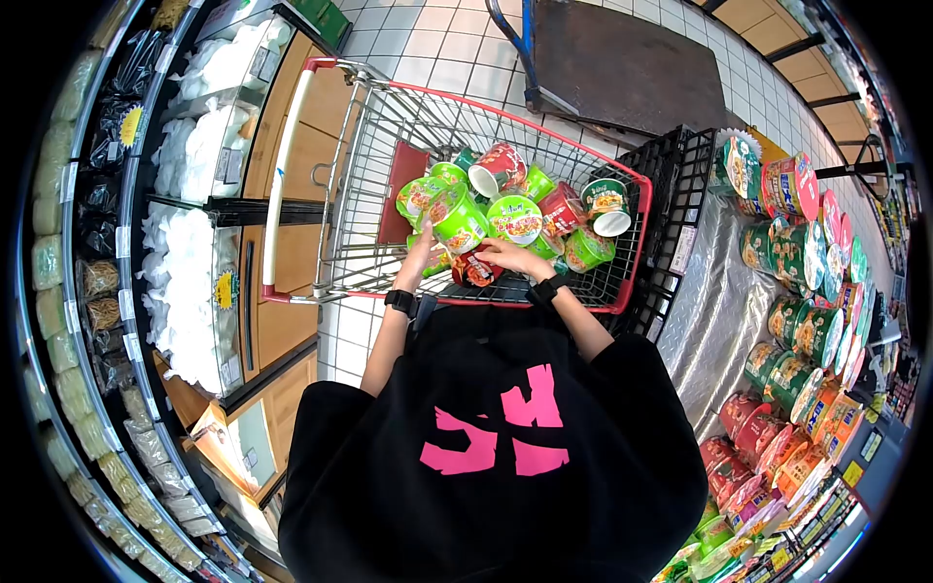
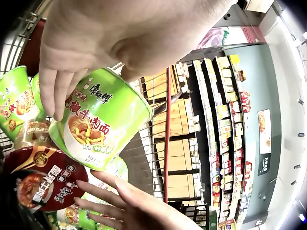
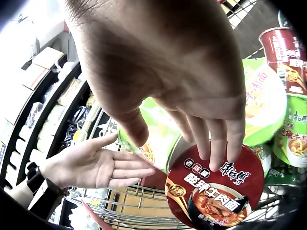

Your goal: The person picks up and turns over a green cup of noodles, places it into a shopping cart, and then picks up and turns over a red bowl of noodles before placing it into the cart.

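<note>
A shopping cart (image 1: 288, 175) holds a pile of instant noodle cups, mostly green with some red and dark green ones. My left hand (image 1: 421, 255) is at the side of a tilted green noodle cup (image 1: 457, 222); its fingers are straight, palm facing inward in the right wrist view. Fairly straight too are the fingers of my right hand (image 1: 515, 257), which reach down over a dark red noodle cup (image 3: 216, 191), fingertips right at its lid. Another green cup (image 1: 515, 220) lies just beyond the right hand, its lid facing up.
Shelves of noodle cups (image 1: 797, 330) line the right side, beside a black plastic crate (image 1: 671, 194). On the left stand shelves of bagged goods (image 1: 199, 136). A dark flat platform trolley (image 1: 627, 68) is beyond the cart.
</note>
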### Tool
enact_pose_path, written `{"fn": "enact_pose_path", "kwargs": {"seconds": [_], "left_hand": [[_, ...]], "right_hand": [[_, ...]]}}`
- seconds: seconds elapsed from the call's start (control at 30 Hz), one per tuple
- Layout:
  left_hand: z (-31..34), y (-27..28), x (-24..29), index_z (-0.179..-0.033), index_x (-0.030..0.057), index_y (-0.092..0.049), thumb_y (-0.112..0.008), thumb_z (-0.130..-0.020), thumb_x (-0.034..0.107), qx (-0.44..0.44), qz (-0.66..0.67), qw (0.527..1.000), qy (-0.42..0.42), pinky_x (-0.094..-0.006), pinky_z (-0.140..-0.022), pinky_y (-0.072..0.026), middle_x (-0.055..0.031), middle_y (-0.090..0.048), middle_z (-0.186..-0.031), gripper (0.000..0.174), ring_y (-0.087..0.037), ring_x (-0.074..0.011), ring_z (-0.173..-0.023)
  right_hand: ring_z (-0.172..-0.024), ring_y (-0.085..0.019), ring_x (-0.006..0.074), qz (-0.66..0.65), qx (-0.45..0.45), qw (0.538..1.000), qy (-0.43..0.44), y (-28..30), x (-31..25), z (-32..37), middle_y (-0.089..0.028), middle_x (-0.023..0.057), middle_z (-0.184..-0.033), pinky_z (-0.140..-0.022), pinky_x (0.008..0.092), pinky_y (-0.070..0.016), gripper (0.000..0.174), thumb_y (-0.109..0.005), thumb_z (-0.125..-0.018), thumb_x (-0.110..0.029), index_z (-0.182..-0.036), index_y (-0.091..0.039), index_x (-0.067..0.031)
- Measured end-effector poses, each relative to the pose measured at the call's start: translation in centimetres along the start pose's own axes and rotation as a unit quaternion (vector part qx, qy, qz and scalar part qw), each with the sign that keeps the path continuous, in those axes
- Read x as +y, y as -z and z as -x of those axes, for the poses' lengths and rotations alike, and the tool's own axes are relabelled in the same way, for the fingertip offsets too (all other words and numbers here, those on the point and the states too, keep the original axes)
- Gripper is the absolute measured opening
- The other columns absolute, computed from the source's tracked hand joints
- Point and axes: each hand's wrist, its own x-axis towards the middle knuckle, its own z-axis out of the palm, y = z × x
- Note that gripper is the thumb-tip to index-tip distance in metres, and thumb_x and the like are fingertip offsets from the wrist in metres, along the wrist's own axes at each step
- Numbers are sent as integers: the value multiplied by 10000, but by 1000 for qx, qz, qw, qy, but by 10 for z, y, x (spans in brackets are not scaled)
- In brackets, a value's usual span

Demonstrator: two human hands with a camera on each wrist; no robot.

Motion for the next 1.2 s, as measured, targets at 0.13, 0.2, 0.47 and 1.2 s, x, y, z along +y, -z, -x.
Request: {"fn": "enact_pose_path", "kwargs": {"seconds": [0.13, 0.2, 0.47, 1.2], "left_hand": [[1, -1, 1, -1390, 7, -266, -363, -890, 621, 0, 11, 1000, -24, -390, -924, -397, -194, -383, -1370, 798, -488, -300, -1163], [2, -2, 3, -1383, 7, -280, -365, -900, 601, 3, 10, 999, -49, -385, -922, -397, -180, -392, -1368, 770, -491, -296, -1159], [1, -14, 12, -1328, 33, -380, -421, -943, 413, -35, -19, 997, -71, -343, -950, -383, -106, -530, -1244, 542, -512, -222, -1144], [26, 20, -38, -1279, 42, -446, -466, -930, 369, -75, -74, 994, -2, -302, -904, -399, -83, -561, -1182, 479, -536, -183, -1095]], "right_hand": [[-1148, -486, 230, 23, 6, 1000, -15, 0, 11, 0, -518, 189, -1233, -963, 296, -374, 734, -575, -862, -441, -1402, -288, -36], [-1152, -479, 234, 11, 66, 998, -1, -4, 24, -5, -502, 188, -1254, -968, 304, -366, 777, -583, -863, -433, -1435, -211, -62], [-1132, -487, 219, -66, 33, 997, 26, -5, 21, -13, -504, 184, -1251, -952, 308, -375, 791, -605, -862, -395, -1450, -172, -92], [-857, -570, 165, -38, 110, 993, 25, -63, 21, -8, -597, 131, -1031, -746, 274, -462, 800, -609, -856, -291, -1440, -131, -25]]}}
